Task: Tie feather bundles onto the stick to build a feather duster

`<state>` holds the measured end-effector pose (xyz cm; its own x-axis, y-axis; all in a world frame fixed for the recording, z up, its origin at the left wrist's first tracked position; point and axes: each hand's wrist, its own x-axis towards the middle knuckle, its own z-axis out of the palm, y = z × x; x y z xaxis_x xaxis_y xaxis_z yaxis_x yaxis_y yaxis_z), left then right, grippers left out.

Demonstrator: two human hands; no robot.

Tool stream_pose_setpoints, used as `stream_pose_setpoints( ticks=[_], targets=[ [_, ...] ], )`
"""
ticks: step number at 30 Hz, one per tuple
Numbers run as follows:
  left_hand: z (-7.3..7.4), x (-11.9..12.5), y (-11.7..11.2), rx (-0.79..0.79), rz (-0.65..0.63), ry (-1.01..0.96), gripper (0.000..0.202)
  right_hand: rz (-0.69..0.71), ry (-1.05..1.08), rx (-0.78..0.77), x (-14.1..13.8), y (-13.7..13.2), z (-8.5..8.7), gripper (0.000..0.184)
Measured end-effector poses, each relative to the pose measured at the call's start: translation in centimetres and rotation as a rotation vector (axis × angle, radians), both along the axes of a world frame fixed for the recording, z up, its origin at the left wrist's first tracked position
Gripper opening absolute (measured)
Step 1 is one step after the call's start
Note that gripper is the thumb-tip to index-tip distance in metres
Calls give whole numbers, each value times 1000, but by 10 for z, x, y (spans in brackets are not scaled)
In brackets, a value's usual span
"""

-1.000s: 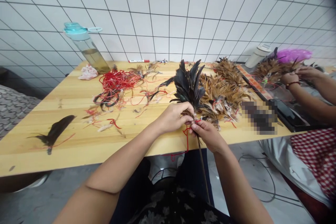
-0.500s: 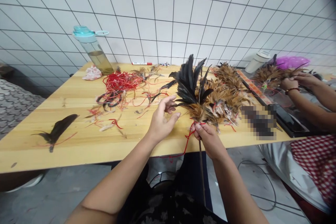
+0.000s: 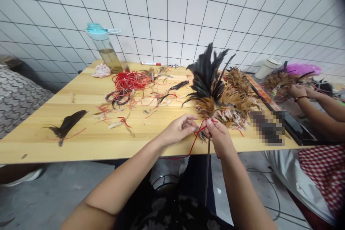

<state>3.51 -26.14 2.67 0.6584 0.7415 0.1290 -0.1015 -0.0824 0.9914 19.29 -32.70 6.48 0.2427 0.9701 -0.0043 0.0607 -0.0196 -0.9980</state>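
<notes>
My right hand (image 3: 219, 134) is closed round the thin brown stick of a feather duster (image 3: 207, 79), just under its feathers. The duster stands nearly upright, with glossy black feathers above brown ones. Red string (image 3: 192, 147) wraps the binding point at my right fingertips and hangs down in a loose line toward the table edge. My left hand (image 3: 179, 129) is just left of the binding, beside the string, its fingers loosely bent and thumb apart from them; I see nothing held in it. Behind the duster lies a pile of brown feather bunches (image 3: 237, 97).
On the wooden table (image 3: 151, 143) lie a tangle of red string (image 3: 129, 81), black scissors (image 3: 110, 99), a black feather bunch (image 3: 71, 122) and a red marker (image 3: 151, 63). A water bottle (image 3: 109, 54) stands at the back left. At right, a co-worker's hands (image 3: 302, 91) handle feathers.
My left hand has come down and right, toward the binding, its fingers more bent. The view has shifted slightly; my right hand keeps its hold on the duster.
</notes>
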Motion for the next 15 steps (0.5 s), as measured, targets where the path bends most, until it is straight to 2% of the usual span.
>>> stream_pose_setpoints(
  ticks=[2,4,7,9,12,15],
  targets=[
    [-3,0,14,121,97,82,30,-40,40,19,4,4,4,44],
    [-4,0,25,279,139,214,29,-60,58,50,10,7,7,43],
    [-2,7,35,548,62,411,40,-62,54,72,16,7,8,41],
    [-2,16,37,659,-2,457,52,-66,60,61,18,6,6,41],
    [-4,33,40,621,-45,424,60,-66,102,31,17,4,2,42],
    [-9,49,42,461,-101,380,47,-66,132,10,17,2,-1,43]
  ],
)
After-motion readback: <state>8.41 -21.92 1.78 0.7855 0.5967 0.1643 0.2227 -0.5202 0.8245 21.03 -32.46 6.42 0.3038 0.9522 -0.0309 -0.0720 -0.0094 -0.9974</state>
